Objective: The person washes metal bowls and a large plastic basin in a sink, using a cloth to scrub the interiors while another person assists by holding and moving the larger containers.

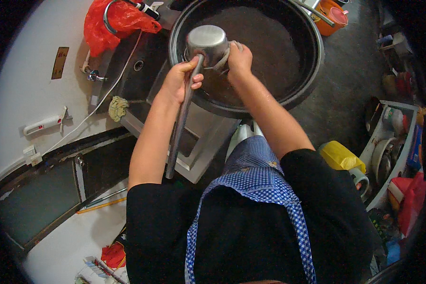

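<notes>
A long-handled metal ladle [207, 39] is held over a wide black basin [317, 67], with the flat underside of its bowl turned up. My left hand [182, 78] wraps the ladle's tubular handle [180, 133] just below the bowl, and the handle's far end points back towards me. Against the right side of the bowl, my right hand [239, 59] presses a greyish cloth [221, 64]. My fingers hide part of that cloth. Brownish liquid [266, 53] seems to lie in the basin beneath.
Left of the basin is a dark sink [122, 76] with a white cable [117, 80] across it. A crumpled yellowish cloth [118, 108] rests on its edge. A red plastic bag [104, 28] lies beyond. An orange bucket [328, 16] and a grey rack [371, 177] stand to the right.
</notes>
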The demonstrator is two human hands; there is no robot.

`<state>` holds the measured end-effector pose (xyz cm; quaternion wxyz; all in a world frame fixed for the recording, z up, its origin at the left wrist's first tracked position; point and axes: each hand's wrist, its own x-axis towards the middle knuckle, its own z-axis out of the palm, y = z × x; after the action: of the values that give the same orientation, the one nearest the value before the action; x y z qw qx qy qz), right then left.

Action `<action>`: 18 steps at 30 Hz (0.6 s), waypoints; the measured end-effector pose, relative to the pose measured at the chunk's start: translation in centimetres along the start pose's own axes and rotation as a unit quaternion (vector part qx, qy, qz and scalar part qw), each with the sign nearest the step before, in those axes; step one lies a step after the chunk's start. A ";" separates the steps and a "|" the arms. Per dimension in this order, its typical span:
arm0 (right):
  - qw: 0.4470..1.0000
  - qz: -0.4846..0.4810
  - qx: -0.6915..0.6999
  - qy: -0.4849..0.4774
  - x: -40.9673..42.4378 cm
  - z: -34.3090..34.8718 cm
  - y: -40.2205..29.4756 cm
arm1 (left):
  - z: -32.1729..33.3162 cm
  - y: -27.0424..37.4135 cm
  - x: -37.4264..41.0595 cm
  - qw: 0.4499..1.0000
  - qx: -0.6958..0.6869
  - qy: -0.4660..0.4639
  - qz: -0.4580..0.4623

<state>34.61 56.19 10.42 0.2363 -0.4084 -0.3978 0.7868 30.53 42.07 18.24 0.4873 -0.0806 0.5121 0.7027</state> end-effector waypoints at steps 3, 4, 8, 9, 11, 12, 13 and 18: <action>0.979 0.041 -0.150 -0.129 5.2 -1.6 -0.7 | -1.4 0.6 -0.3 0.999 -0.034 -0.027 -0.018; 0.968 -0.039 -0.238 -0.066 6.0 -1.8 -1.1 | -1.8 0.4 -0.6 0.997 -0.062 -0.028 -0.030; 0.834 -0.127 -0.537 -0.010 8.2 -4.3 -1.4 | -2.1 0.3 -0.9 0.992 -0.124 -0.012 -0.018; 0.787 -0.142 -0.601 -0.013 7.7 -4.3 -0.7 | -2.5 0.3 -1.1 0.991 -0.135 -0.012 -0.020; 0.677 -0.169 -0.716 -0.017 6.3 -4.5 0.7 | -2.8 0.3 -1.3 0.988 -0.149 -0.007 -0.025; 0.675 -0.169 -0.718 -0.018 9.2 -6.1 2.9 | -1.4 0.5 -0.8 0.989 -0.145 -0.015 -0.035; 0.741 -0.101 -0.661 -0.058 10.5 -6.0 2.6 | -1.2 0.7 -0.9 0.988 -0.147 -0.011 -0.037; 0.970 0.046 -0.196 -0.139 5.1 -2.7 -3.5 | -2.5 0.4 -0.6 0.990 -0.134 0.023 -0.035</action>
<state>34.20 62.91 10.02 0.0581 -0.3514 -0.5541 0.7524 29.51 39.72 17.72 0.4850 -0.1790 0.4211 0.7453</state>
